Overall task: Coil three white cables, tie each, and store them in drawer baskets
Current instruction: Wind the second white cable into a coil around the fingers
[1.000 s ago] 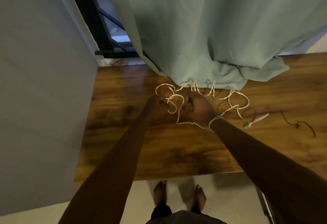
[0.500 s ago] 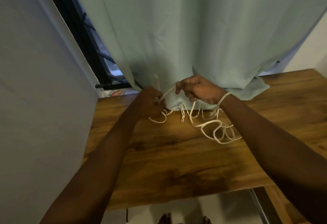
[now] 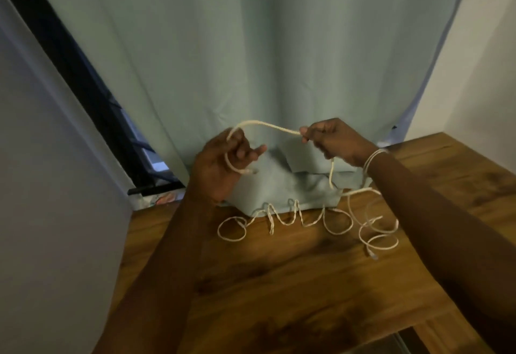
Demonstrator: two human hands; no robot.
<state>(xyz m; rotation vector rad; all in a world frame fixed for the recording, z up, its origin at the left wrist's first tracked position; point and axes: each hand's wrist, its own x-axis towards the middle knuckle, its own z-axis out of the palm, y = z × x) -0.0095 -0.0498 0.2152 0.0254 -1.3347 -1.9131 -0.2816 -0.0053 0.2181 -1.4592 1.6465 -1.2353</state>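
Observation:
A long white cable [image 3: 310, 221] lies in loose kinked loops on the wooden table [image 3: 279, 284], its plug end at the right. My left hand [image 3: 220, 166] is raised above the table and grips one end of the cable, which curls over my fingers. My right hand [image 3: 332, 141] pinches the same cable a short span away, so a stretch arches between both hands. From my right hand the cable drops to the table. A white band is wrapped around my right wrist.
A pale green curtain [image 3: 265, 60] hangs behind the table, its hem bunched on the tabletop under my hands. A dark window frame [image 3: 83, 96] runs at the left beside a grey wall. A white wall stands at the right.
Both hands rose from the table and moved apart, lifting a stretch of cable between them. My view tilted upward toward the curtain.

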